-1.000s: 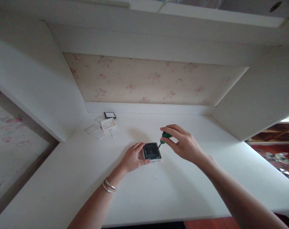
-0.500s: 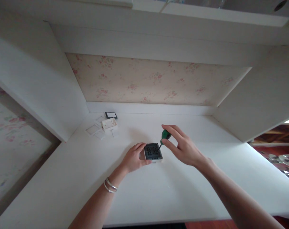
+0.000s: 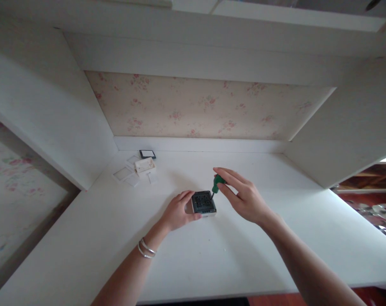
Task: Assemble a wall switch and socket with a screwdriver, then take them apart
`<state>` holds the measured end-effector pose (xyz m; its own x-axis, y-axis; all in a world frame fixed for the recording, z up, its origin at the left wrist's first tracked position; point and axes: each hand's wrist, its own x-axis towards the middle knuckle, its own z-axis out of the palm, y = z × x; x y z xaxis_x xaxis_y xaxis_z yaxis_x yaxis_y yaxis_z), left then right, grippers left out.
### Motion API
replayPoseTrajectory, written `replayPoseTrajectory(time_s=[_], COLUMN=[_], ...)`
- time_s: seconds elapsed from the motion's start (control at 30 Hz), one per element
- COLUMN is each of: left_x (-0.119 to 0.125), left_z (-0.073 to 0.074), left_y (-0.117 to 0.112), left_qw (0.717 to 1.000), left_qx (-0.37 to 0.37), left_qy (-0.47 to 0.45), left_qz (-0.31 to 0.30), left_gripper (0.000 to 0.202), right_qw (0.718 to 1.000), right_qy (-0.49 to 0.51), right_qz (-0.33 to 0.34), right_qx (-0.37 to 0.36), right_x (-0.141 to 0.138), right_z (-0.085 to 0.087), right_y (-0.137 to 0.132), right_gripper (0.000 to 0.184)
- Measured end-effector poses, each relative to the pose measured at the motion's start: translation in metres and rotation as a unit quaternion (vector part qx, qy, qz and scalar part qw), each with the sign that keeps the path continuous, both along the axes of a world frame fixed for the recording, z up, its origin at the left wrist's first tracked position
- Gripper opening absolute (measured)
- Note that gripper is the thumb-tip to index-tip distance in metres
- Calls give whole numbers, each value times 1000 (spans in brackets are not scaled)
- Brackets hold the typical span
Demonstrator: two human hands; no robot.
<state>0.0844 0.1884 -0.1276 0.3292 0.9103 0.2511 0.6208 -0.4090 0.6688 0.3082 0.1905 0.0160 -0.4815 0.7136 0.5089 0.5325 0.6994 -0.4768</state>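
Observation:
A square wall socket (image 3: 203, 202), black on top with a white base, lies on the white desk. My left hand (image 3: 178, 211) wraps round its left side, with the thumb at the near edge and the fingers at the far left corner. In my right hand (image 3: 240, 193) is a screwdriver (image 3: 217, 182) with a green handle, pinched between thumb and fingers. Its dark shaft slants down, and the tip meets the socket near its right edge. Whether the tip sits in a screw is too small to make out.
Toward the back left of the desk (image 3: 167, 259) lie an open white box (image 3: 145, 166), a dark-framed plate (image 3: 147, 154) and several thin clear frames (image 3: 123, 173). Tiny specks dot the desk in front. White side panels and a low overhead shelf enclose the space.
The screwdriver handle has turned and tipped slightly left within my right fingers. My left hand and the socket keep their place; the view has shifted slightly.

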Motion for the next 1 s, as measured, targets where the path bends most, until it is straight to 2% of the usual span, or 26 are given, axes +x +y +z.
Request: replayPoseTrajectory(time_s=[0.13, 0.33, 0.5, 0.57, 0.7, 0.83, 0.9, 1.0], left_x=[0, 1, 0, 0, 0, 0, 0, 0], left_z=[-1, -1, -8, -11, -12, -9, -9, -8], left_y=[0, 1, 4, 5, 6, 5, 4, 4], left_qw=[1000, 1000, 1000, 1000, 999, 999, 1000, 1000], left_qx=[1, 7, 19, 25, 31, 31, 28, 23], left_qy=[6, 0, -9, -9, -7, -5, -4, 0], left_qz=[2, 2, 1, -4, -9, -6, -4, 0], left_gripper=[76, 74, 72, 72, 72, 72, 72, 73], right_qw=[996, 990, 976, 977, 986, 982, 982, 993], right_qy=[14, 100, 102, 101, 103, 81, 77, 70], right_qz=[-78, -103, -185, -181, -128, -161, -163, -99], right_qx=[40, 13, 52, 48, 35, 53, 45, 7], right_x=[-4, -14, -23, -25, -25, -22, -21, -18], right_z=[-7, -21, -24, -22, -19, -20, -18, -12], right_y=[1, -10, -14, -14, -14, -13, -13, -13], right_gripper=[28, 45, 31, 35, 45, 32, 34, 41])
